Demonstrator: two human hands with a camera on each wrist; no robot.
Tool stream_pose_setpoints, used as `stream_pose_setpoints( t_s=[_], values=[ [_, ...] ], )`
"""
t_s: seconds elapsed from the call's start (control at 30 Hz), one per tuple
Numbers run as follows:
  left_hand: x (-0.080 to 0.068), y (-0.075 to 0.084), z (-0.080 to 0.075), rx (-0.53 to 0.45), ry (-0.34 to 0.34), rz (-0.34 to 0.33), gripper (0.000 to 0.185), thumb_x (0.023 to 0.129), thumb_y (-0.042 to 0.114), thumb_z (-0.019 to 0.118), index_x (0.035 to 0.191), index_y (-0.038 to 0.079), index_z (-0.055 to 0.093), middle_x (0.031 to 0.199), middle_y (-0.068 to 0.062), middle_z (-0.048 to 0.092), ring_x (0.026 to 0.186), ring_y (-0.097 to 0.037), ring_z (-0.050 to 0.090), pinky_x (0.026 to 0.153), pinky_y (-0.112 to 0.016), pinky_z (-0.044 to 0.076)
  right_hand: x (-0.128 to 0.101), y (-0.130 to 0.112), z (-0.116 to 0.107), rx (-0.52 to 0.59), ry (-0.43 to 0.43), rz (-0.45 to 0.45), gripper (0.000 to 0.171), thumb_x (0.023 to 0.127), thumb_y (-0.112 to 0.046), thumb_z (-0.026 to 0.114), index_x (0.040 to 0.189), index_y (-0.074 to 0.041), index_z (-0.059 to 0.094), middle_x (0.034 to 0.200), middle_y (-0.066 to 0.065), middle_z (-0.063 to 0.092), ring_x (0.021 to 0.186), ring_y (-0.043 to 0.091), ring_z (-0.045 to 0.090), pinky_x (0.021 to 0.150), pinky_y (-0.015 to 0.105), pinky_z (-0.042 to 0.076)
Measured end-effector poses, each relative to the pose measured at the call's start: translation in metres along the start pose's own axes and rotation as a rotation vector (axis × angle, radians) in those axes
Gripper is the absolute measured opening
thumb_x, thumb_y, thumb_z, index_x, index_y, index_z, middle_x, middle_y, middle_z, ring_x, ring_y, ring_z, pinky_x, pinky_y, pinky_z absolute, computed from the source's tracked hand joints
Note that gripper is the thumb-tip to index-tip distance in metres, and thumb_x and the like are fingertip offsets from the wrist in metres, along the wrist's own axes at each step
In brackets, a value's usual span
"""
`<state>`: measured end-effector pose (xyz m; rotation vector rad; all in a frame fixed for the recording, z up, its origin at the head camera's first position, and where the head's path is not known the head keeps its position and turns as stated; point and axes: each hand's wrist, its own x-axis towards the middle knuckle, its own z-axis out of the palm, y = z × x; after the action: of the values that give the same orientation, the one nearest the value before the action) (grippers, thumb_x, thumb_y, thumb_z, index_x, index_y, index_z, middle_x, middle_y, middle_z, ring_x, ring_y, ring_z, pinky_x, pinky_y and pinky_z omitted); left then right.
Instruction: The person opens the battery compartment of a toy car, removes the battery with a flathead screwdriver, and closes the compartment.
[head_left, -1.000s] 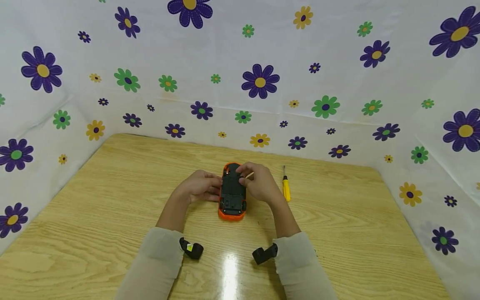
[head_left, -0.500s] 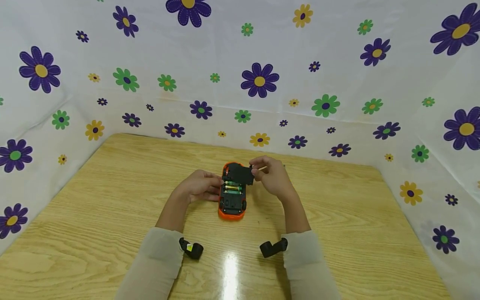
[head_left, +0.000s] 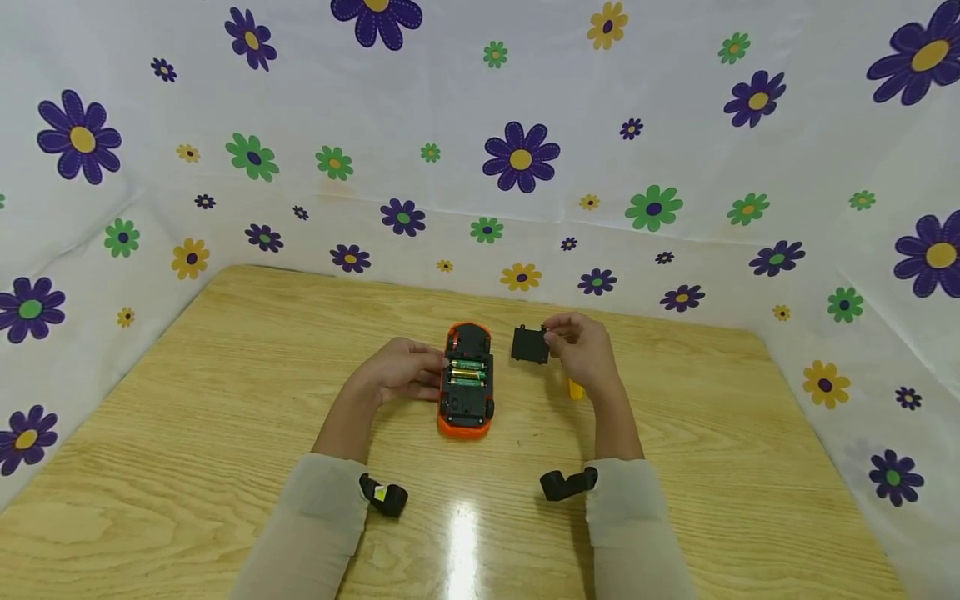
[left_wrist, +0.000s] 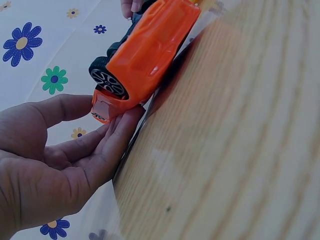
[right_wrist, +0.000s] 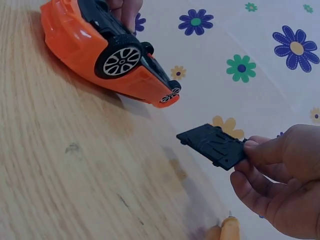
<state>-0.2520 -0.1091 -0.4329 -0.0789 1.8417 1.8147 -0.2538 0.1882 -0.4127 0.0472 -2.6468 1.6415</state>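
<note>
An orange toy car (head_left: 467,403) lies wheels-up on the wooden table, its black underside facing me. Several green-and-gold batteries (head_left: 468,375) sit side by side in its uncovered battery compartment. My left hand (head_left: 401,371) holds the car's left side; in the left wrist view the thumb and fingers grip one end of the orange body (left_wrist: 150,55). To the right of the car, my right hand (head_left: 583,350) pinches the black battery cover (head_left: 529,345) by its edge. This battery cover (right_wrist: 212,145) is held above the table, apart from the car.
A yellow-handled screwdriver (head_left: 575,389) lies on the table (head_left: 675,433) under my right hand, which hides most of it. Behind the table hangs a white cloth (head_left: 420,100) printed with flowers. Each sleeve carries a black wrist camera (head_left: 388,500).
My right hand has lifted the battery cover off the car and carried it to the right, exposing the batteries. The left hand has stayed on the car.
</note>
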Motion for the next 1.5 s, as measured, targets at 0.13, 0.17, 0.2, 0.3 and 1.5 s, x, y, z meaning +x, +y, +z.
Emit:
stream_pose_setpoints(
  t_s=[0.13,0.17,0.2,0.3,1.5],
  values=[
    [-0.002,0.001,0.0,0.008,-0.001,0.001,0.041,0.102,0.01,0.062,0.138,-0.007,0.056,0.109,-0.019,0.07,0.09,-0.024,0.071,0.081,-0.041,0.064,0.002,0.004,0.002,-0.054,-0.009,0.013,0.02,0.104,-0.005,0.058,0.121,-0.001,0.069,0.112,0.018,0.068,0.097,0.031,0.067,0.089,0.042,0.06],
    [-0.002,0.001,0.0,0.007,-0.002,-0.001,0.041,0.102,0.01,0.062,0.138,-0.007,0.056,0.109,-0.019,0.07,0.09,-0.024,0.071,0.082,-0.041,0.064,0.002,0.005,0.003,-0.07,-0.014,0.014,0.021,0.104,-0.004,0.058,0.122,-0.001,0.069,0.113,0.018,0.068,0.098,0.031,0.067,0.089,0.041,0.06],
    [-0.002,0.001,0.0,0.008,-0.002,-0.001,0.041,0.102,0.011,0.062,0.138,-0.007,0.056,0.109,-0.019,0.07,0.09,-0.024,0.071,0.082,-0.041,0.064,0.002,0.005,0.003,-0.086,-0.02,0.015,0.022,0.104,-0.003,0.058,0.123,-0.001,0.069,0.114,0.018,0.068,0.1,0.031,0.067,0.09,0.041,0.06],
    [-0.002,0.001,0.001,0.004,-0.002,-0.003,0.041,0.102,0.01,0.062,0.138,-0.007,0.056,0.109,-0.02,0.07,0.09,-0.024,0.072,0.081,-0.041,0.064,0.003,0.006,0.005,-0.122,-0.038,0.014,0.025,0.103,-0.001,0.06,0.126,-0.001,0.069,0.117,0.019,0.067,0.106,0.031,0.066,0.092,0.041,0.06],
    [-0.003,0.003,0.0,-0.005,-0.007,-0.003,0.043,0.102,0.011,0.063,0.139,-0.008,0.055,0.11,-0.02,0.07,0.09,-0.024,0.071,0.082,-0.041,0.064,0.008,0.006,0.017,-0.178,-0.049,0.118,0.03,0.103,-0.004,0.058,0.131,0.0,0.067,0.126,0.02,0.067,0.118,0.034,0.062,0.097,0.044,0.055]
  ],
)
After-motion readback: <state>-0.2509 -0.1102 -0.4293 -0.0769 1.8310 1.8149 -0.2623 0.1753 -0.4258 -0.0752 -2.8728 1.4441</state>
